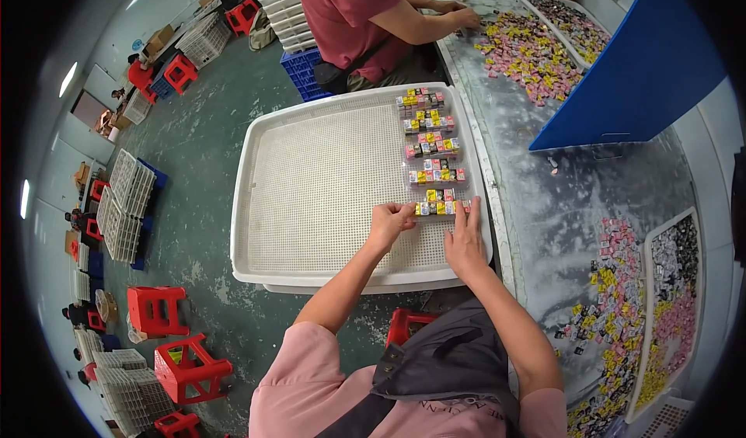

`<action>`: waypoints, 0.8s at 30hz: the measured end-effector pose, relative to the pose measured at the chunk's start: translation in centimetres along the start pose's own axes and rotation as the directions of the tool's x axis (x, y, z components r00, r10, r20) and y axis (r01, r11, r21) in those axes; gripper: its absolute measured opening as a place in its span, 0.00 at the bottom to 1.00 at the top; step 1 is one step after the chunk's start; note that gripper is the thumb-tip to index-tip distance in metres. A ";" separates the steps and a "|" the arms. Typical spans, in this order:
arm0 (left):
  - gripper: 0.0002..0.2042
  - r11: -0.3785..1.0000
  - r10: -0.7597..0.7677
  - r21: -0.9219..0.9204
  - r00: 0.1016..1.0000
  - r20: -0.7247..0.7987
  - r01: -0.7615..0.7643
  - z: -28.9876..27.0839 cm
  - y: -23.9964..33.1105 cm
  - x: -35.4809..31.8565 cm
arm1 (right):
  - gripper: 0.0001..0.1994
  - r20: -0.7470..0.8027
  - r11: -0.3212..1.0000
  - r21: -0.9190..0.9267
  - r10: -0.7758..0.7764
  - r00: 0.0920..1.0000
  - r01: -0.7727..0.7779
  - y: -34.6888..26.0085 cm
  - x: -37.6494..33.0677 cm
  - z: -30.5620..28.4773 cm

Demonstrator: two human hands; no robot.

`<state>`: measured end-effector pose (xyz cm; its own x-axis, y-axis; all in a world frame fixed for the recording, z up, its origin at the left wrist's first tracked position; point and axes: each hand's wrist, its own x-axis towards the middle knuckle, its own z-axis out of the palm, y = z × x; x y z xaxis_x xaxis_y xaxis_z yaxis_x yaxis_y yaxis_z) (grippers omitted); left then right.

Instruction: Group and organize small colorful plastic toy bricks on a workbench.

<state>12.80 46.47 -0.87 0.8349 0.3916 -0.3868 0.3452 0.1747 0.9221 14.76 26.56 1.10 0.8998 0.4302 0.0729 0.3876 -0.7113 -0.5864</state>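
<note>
A large white mesh tray [326, 174] lies in front of me. Along its right side, clear plastic packs filled with small pink, yellow, black and white blocks [437, 175] stand in a column. At the near end of that column is the nearest pack [437, 207]. My left hand [391, 225] pinches this pack's left end between thumb and fingers. Around its right end are the fingers of my right hand [466, 238], stretched forward beside the tray's right rim. Fingertips partly cover both ends of the pack.
To the right, a worktable carries scattered small blocks [614, 283], a sorted white tray [649, 314] and a blue divider panel [622, 73]. Ahead, a person in a red shirt [350, 19] handles blocks. Red stools [190, 368] and stacked white crates [128, 197] stand on the left.
</note>
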 end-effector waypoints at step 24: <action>0.19 0.576 0.606 0.652 0.793 0.065 -0.494 -0.1 5.3 5.3 | 0.11 -0.081 0.951 0.260 -0.151 0.985 0.167 0.8 -3.6 -3.2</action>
<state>19.02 49.60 1.95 0.8992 0.3572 0.2528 0.0659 -0.6816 0.7288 12.51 22.70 2.90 0.8441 0.4861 0.2261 0.4670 -0.4596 -0.7554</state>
